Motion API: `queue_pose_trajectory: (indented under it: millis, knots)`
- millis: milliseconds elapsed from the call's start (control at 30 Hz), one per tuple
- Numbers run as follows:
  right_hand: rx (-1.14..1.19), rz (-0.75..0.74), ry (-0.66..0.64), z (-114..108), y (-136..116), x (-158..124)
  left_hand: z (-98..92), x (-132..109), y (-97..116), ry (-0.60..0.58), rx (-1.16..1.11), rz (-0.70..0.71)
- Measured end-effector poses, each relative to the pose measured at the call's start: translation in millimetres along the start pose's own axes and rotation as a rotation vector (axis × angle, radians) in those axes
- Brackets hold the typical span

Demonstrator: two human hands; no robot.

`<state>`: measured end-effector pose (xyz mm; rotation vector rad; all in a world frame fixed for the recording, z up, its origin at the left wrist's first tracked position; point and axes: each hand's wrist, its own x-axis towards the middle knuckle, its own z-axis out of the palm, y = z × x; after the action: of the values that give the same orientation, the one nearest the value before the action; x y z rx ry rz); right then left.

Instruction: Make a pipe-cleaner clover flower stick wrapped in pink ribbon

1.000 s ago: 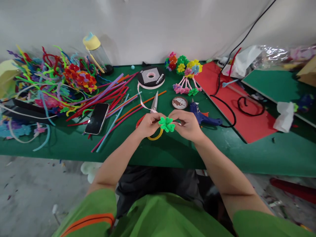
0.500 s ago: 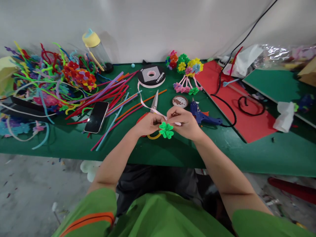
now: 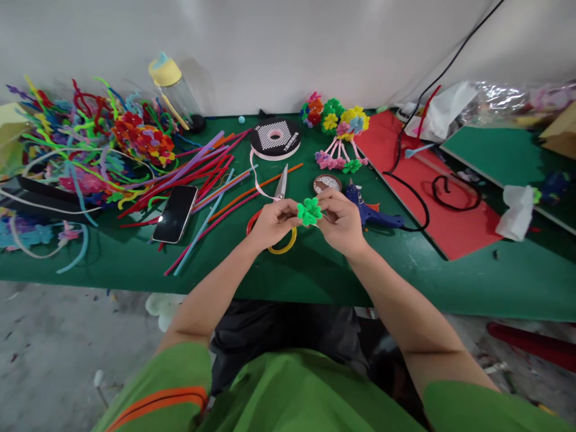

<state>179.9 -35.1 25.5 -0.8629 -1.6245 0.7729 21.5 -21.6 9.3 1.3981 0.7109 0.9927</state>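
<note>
Between my two hands is a green pipe-cleaner flower [image 3: 309, 211], its petals facing up toward me. My left hand [image 3: 275, 223] pinches it from the left side, thumb and forefinger closed. My right hand [image 3: 339, 219] grips it from the right with bent fingers. A pink ribbon [image 3: 257, 180] runs from its black spool [image 3: 275, 139] down to my left hand; its end is hidden by the fingers. Under my left hand lie scissors [image 3: 282, 185] with red and yellow handles. A blue glue gun [image 3: 375, 215] rests just right of my right hand.
Loose pipe cleaners [image 3: 216, 204], a phone [image 3: 175, 215] and a heap of coloured pieces [image 3: 90, 138] lie on the left. A bottle [image 3: 177, 93] stands behind them. Finished-looking flowers [image 3: 344, 129] sit at the back, a round tin [image 3: 327, 184] nearer. A red board [image 3: 427, 192] lies right.
The green flower has risen slightly and moved right, and its face has turned. My right hand's fingers have shifted around it; more of the yellow scissor handle shows.
</note>
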Motion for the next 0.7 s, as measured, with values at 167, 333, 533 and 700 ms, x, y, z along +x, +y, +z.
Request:
queue_pose_trajectory:
  millis: [167,333,533,700]
  knots:
    - [-0.106,0.025,0.063,6,-2,-3,3.7,-1,-4,0.124,0.093,0.069]
    - [-0.166,0.049,0.14,8,-4,-6,6.7,1,1,0.164,-0.023,0.057]
    - [0.089,0.189,0.124,12,-4,-5,9.6,0,-4,0.186,-0.109,0.014]
    - [0.294,0.256,0.107,13,3,-4,10.3,0,-13,0.199,-0.193,0.01]
